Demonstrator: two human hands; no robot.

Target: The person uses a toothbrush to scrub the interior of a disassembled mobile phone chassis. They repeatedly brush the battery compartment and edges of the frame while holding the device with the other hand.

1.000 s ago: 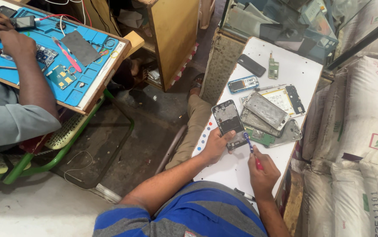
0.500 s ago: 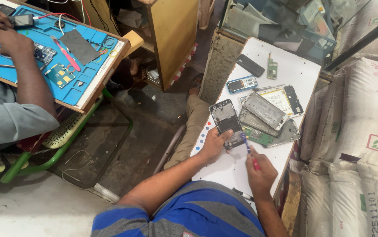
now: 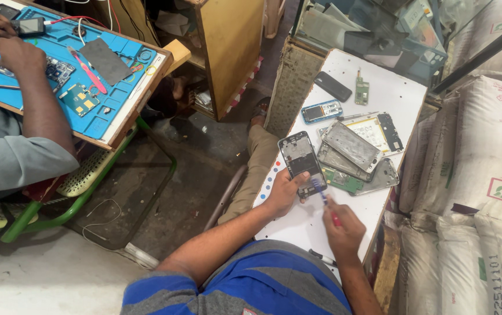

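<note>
The opened phone frame point(image 3: 302, 162) lies on the white worktop point(image 3: 391, 87), its lower end gripped by the left hand point(image 3: 284, 192). Compared with a second ago it sits at almost the same angle, so it looks steadied rather than being moved. The right hand point(image 3: 343, 226) stays clenched around a red-handled screwdriver point(image 3: 327, 205) (blue near the tip), its point at the frame's lower edge. Just beside lie stacked metal back plates point(image 3: 350, 146) and a green circuit board point(image 3: 339, 179).

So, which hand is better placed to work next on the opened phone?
Probably the right hand: it holds the red-handled tool, tip at the opened phone. The left hand only steadies the phone.
</note>
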